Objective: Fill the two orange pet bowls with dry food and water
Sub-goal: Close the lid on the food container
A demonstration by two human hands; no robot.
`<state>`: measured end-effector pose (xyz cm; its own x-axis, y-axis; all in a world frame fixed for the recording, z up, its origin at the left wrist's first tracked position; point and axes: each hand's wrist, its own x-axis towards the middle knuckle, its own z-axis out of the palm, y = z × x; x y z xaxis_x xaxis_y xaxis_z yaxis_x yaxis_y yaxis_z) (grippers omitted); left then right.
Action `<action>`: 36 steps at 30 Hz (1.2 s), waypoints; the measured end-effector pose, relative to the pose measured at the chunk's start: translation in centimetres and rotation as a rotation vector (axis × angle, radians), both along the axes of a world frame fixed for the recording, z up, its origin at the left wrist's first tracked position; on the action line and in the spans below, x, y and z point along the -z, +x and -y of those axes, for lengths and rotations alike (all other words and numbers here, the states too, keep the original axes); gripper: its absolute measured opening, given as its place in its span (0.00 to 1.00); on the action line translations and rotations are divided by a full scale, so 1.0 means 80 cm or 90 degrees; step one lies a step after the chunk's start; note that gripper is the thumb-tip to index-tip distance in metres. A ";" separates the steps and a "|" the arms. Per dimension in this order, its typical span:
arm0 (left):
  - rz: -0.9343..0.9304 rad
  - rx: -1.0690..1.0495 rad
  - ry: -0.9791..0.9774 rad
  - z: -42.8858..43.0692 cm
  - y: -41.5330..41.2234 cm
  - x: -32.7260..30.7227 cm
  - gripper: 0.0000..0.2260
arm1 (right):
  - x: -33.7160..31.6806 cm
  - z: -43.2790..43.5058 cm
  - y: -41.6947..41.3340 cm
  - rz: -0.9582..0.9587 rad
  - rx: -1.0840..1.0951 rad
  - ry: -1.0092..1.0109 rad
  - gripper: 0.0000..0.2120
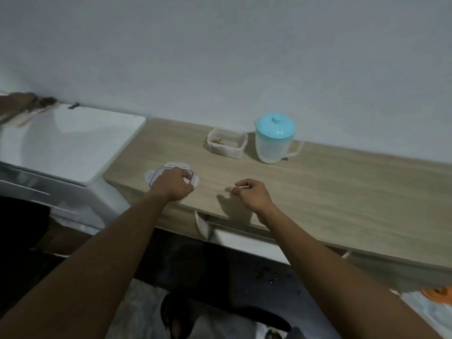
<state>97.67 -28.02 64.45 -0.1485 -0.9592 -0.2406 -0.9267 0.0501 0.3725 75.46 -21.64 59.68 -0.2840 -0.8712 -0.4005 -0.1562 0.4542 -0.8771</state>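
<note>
Left of centre in the frame, the left hand (174,182) rests on the container lid (171,176) lying flat on the wooden counter (318,182), fingers curled onto its far edge, likely parking it so the open food container (227,142) above centre stays accessible. The right hand (249,192) hovers loosely curled, holding nothing. The lidded water jug (275,140) stands just right of the container; an orange bowl (439,294) only peeks in at the lower right edge.

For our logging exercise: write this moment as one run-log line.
left hand: on container lid, countertop | right hand: loosely curled, empty | food container: open | pitcher: lidded | orange bowl: on floor
</note>
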 end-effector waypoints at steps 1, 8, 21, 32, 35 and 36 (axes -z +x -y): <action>0.008 -0.005 0.004 0.018 0.018 0.007 0.19 | 0.004 0.012 0.012 -0.001 0.003 0.011 0.10; 0.005 0.012 0.029 0.125 0.122 0.052 0.25 | 0.041 0.091 0.120 -0.026 0.062 0.097 0.08; -0.129 -0.015 0.194 0.227 0.159 0.071 0.18 | 0.030 0.131 0.181 -0.029 0.256 0.144 0.10; -0.665 -0.020 0.236 0.254 0.049 -0.015 0.09 | -0.076 0.155 0.095 0.116 0.435 -0.148 0.09; -0.718 -0.055 0.287 0.262 0.023 -0.015 0.12 | -0.084 0.162 0.072 0.222 0.477 -0.179 0.13; -0.733 -0.082 0.299 0.265 0.016 -0.013 0.12 | -0.082 0.163 0.066 0.229 0.479 -0.180 0.14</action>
